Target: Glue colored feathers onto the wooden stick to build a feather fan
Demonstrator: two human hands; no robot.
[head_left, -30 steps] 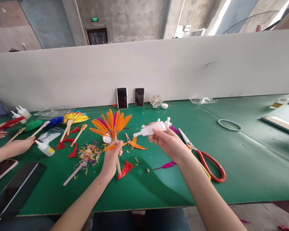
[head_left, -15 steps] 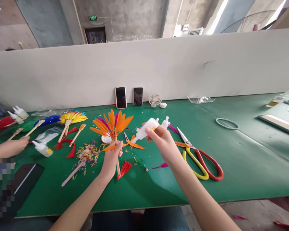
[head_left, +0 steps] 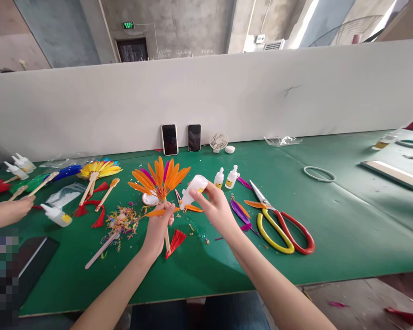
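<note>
Step in hand looks like gluing: best tip bottle (head_left: 198, 183) nozzle-down, squeeze lightly, brace feather fan (head_left: 161, 179) so loose feather (head_left: 155, 212) doesn't twist. Nozzle points to 7 o'clock, just beside loose feather's end; contact, can't tell. Left hand (head_left: 158, 224): curled round fan's handle (head_left: 167, 243), at 6 o'clock of plumes, pinching loose feather crosswise. Right hand (head_left: 211, 197): half-curled, thumb and fingers pinching bottle, at fan's 3 o'clock.
</note>
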